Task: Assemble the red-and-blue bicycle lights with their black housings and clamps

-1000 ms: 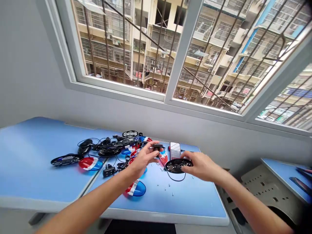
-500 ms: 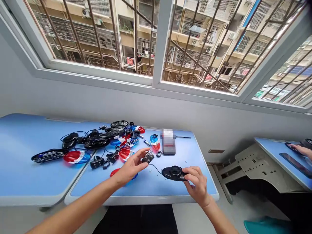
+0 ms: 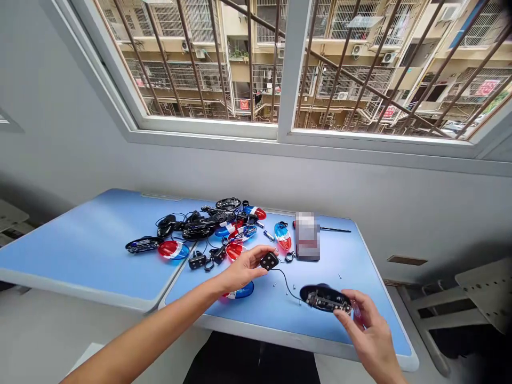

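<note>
My left hand (image 3: 250, 265) pinches a small black button box (image 3: 269, 261) with several silver buttons on its face. A thin black cord (image 3: 287, 280) runs from it to a black oval housing (image 3: 320, 297). Fingers and thumb of my right hand (image 3: 370, 325) grip that housing by its right end, just above the table. Its inner side with a circuit board faces me. Something clear and pinkish shows by the right fingers, too unclear to name. A red and blue lens cover (image 3: 241, 290) lies below my left wrist, partly hidden. Several small screws (image 3: 294, 287) lie between the hands.
Black housings and cords (image 3: 198, 229) are heaped at the back left, with red and blue covers (image 3: 173, 249) around them. A blurred-out box (image 3: 307, 237) stands at the back, a dark rod (image 3: 335, 230) beside it. Beyond is the wall under a barred window.
My right hand has turned the housing over, from its outer face with a round part to its inner side. The view has swung left, and another person's hand at the right is out of sight.
</note>
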Motion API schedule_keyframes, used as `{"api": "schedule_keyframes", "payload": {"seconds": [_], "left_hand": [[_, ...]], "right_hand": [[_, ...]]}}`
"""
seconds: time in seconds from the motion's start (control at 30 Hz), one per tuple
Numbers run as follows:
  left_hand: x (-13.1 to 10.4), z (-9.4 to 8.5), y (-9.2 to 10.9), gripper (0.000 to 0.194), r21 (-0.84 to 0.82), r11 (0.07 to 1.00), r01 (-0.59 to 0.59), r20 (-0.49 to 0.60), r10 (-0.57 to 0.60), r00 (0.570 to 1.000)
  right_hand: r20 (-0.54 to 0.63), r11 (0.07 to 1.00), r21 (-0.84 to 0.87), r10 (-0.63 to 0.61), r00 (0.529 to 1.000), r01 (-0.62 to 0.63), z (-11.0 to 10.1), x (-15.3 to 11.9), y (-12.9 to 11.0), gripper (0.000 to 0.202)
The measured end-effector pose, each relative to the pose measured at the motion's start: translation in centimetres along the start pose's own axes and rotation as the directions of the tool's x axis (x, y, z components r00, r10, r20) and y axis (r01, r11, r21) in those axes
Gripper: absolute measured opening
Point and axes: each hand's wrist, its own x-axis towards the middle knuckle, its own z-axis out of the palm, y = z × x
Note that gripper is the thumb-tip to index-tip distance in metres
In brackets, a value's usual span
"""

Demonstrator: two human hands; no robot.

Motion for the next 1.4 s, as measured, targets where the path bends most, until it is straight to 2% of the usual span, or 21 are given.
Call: {"api": "schedule_keyframes", "payload": {"seconds": [0.03, 0.07, 0.1, 0.17, 0.2, 0.27, 0.3, 0.33, 0.5, 0.6, 0.67, 0.8, 0.87, 1.0, 1.13, 1.27, 1.4], "left_hand": [[0.0, 0.0, 0.0, 0.048, -0.022, 1.0, 0.016, -0.007, -0.016, 1.0], [0.0, -0.1, 0.1, 0.049, -0.046, 0.998, 0.036, -0.015, -0.037, 0.999], [0.0, -0.1, 0.1, 0.05, -0.077, 0.995, 0.06, -0.023, -0.062, 0.998], [-0.1, -0.2, 0.1, 0.052, -0.175, 0.977, 0.119, -0.024, -0.125, 0.992], [-0.1, -0.2, 0.1, 0.053, -0.236, 0.958, 0.16, -0.013, -0.168, 0.986], [0.1, -0.4, 0.1, 0.053, -0.356, 0.896, 0.265, 0.021, -0.276, 0.961], [0.2, -0.6, 0.2, 0.054, -0.398, 0.862, 0.315, 0.036, -0.328, 0.944], [0.4, -0.7, 0.1, 0.053, -0.424, 0.833, 0.357, 0.047, -0.373, 0.927], [1.3, -1.9, -0.1, 0.036, -0.434, 0.78, 0.451, 0.039, -0.484, 0.874], [1.4, -2.3, 0.4, 0.033, -0.414, 0.774, 0.48, 0.051, -0.507, 0.86], [1.4, -2.4, 1.1, 0.035, -0.401, 0.777, 0.486, 0.061, -0.506, 0.86], [1.2, -2.2, 2.5, 0.047, -0.373, 0.801, 0.468, 0.083, -0.473, 0.877], [1.2, -2.0, 2.8, 0.049, -0.323, 0.838, 0.439, 0.085, -0.436, 0.896], [1.5, -1.5, 2.5, 0.045, -0.042, 0.947, 0.319, 0.088, -0.314, 0.945], [2.0, -1.2, 1.5, 0.037, 0.179, 0.97, 0.166, 0.044, -0.176, 0.983], [1.8, -0.9, 0.9, 0.032, 0.343, 0.938, 0.053, 0.013, -0.061, 0.998], [1.0, -0.9, 0.5, 0.031, 0.539, 0.842, 0.0, -0.028, 0.019, 0.999]], "right_hand": [[0.059, 0.975, 0.078, 0.205, 0.977, -0.209, -0.1, 0.5, -0.7, 0.027], [0.151, 0.905, 0.165, 0.369, 0.917, -0.391, -0.3, 1.0, -1.4, 0.029], [0.272, 0.802, 0.25, 0.48, 0.834, -0.543, -0.4, 1.6, -2.0, 0.031], [0.492, 0.534, 0.362, 0.587, 0.643, -0.764, -0.7, 2.6, -3.0, 0.033], [0.569, 0.398, 0.386, 0.607, 0.554, -0.832, -0.8, 3.0, -3.2, 0.034], [0.647, 0.177, 0.411, 0.634, 0.423, -0.894, -0.9, 3.3, -3.3, 0.034], [0.666, 0.103, 0.417, 0.642, 0.38, -0.903, -0.9, 3.2, -3.1, 0.033], [0.677, 0.053, 0.427, 0.643, 0.358, -0.903, -0.8, 3.0, -3.0, 0.032], [0.717, -0.08, 0.457, 0.623, 0.314, -0.886, -0.1, 1.4, -2.2, 0.028], [0.748, -0.125, 0.45, 0.594, 0.297, -0.884, 0.7, 0.6, -2.1, 0.031], [0.738, -0.092, 0.451, 0.598, 0.313, -0.888, 1.1, 0.3, -2.2, 0.032], [0.642, 0.15, 0.459, 0.625, 0.444, -0.876, 1.6, -0.3, -2.5, 0.031], [0.599, 0.241, 0.453, 0.631, 0.493, -0.858, 1.8, -0.8, -2.6, 0.035], [0.565, 0.352, 0.393, 0.636, 0.525, -0.85, 2.3, -1.8, -2.7, 0.044], [0.495, 0.469, 0.319, 0.659, 0.567, -0.824, 2.5, -2.4, -2.7, 0.049], [0.396, 0.579, 0.24, 0.674, 0.623, -0.779, 2.7, -2.5, -2.8, 0.05], [0.322, 0.634, 0.198, 0.678, 0.66, -0.748, 2.7, -2.3, -2.9, 0.051]]}}
